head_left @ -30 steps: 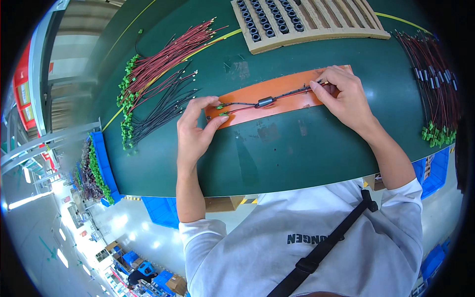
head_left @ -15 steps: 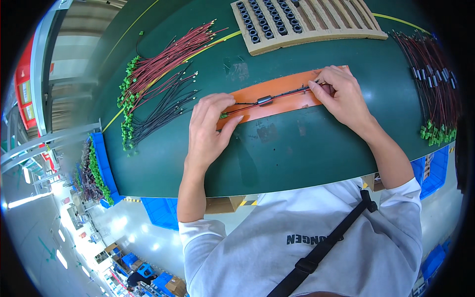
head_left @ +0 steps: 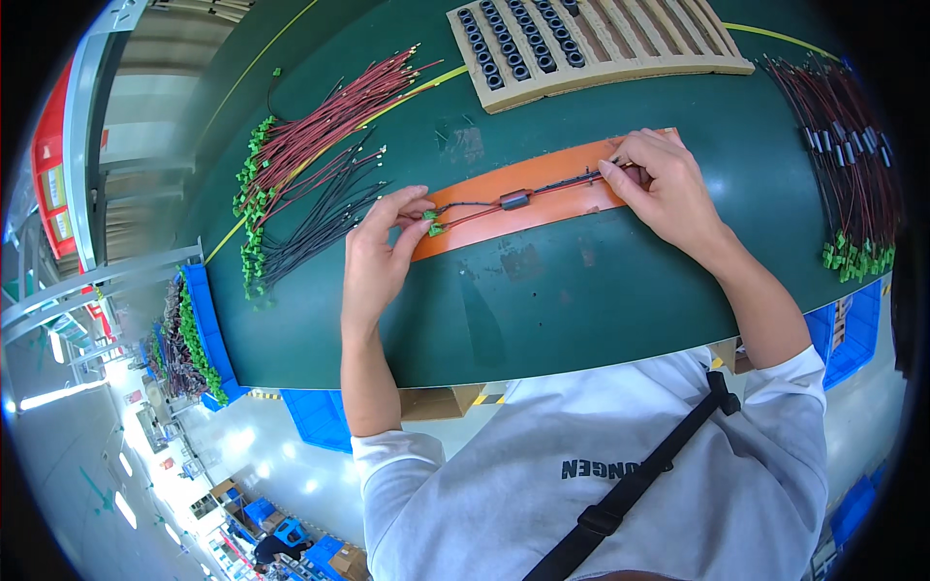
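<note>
A red and black wire pair runs across an orange strip on the green table. A dark cylindrical core surrounds the pair near its middle. My left hand pinches the green connectors at the left end between thumb and fingers. There the two wires spread apart. My right hand is closed on the wires' other end near the strip's right end; its fingertips partly hide the wire tips.
Loose red and black wires with green connectors lie at the left. A tan grooved tray holding several black cores stands at the back. Wires with cores lie at the right. Blue bins sit by the table's edge.
My left hand has shifted left, and the green connectors at its fingertips now show more fully. The black wire has bowed away from the red one. My right hand stays nearly in place.
</note>
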Demonstrator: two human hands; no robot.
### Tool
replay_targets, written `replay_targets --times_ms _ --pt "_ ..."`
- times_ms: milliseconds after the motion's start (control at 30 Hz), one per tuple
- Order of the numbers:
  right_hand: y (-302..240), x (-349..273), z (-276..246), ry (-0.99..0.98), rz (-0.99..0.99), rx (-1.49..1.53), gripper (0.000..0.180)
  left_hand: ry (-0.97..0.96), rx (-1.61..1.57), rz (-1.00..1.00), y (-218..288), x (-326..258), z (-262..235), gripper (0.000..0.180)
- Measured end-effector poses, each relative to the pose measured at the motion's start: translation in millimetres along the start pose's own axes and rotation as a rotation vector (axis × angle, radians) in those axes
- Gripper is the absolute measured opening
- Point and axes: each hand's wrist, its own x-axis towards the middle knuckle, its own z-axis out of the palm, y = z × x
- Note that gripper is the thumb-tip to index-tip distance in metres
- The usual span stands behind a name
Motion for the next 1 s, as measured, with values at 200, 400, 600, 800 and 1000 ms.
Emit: replay_targets --times_ms 200,400,600,800,1000 --pt "-0.9 0.7 -0.8 -0.01 0.01 -0.002 0.018 0.168 0.211 0.355 9.5 4.0 9.2 0.028" --pt "-2.0 0.5 -1.8 -0.015 0.022 -0.011 0.018 0.128 0.269 0.539 34.8 13.1 53.6 0.038" --pt "-0.3 0.8 -4.6 -0.005 0.018 0.076 0.016 0.044 0.119 0.285 33.7 18.7 75.2 0.034" --pt "0.5 -0.2 -5.8 -0.001 0.052 0.112 0.016 0.072 -0.011 0.229 37.4 21.4 87.9 0.034" --pt "1.4 0.6 -4.8 -0.004 0.008 0.061 0.017 0.057 -0.061 0.255 37.8 24.1 87.4 0.033"
